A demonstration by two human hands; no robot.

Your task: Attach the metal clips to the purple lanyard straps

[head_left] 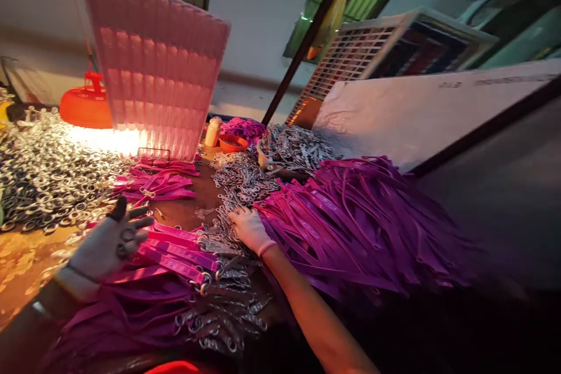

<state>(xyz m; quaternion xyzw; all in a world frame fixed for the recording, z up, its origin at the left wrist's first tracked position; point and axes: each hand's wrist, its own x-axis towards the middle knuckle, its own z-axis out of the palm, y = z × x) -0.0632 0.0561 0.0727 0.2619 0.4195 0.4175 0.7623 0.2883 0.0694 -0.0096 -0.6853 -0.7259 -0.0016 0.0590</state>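
Observation:
My left hand (103, 248), in a pale glove with dark fingertips, is turned palm up over the left side. A couple of small metal rings (127, 235) rest in it against the partly stretched fingers. Below and beside it lie pink straps (175, 254) joined to short metal chains (225, 304). My right hand (249, 229), also gloved, reaches into a pile of silver chains with clasps (241, 178). Its fingers are bent down among the metal, and what they pinch is hidden. Right of it spreads a large heap of purple-pink straps (350, 222).
A heap of metal rings (48, 175) covers the left, under a lit orange lamp (85, 105). A ribbed translucent panel (158, 58) stands behind. Farther back are a bottle (213, 131), an orange bowl (233, 143), a container heaped with chains (295, 149) and a white board (429, 111).

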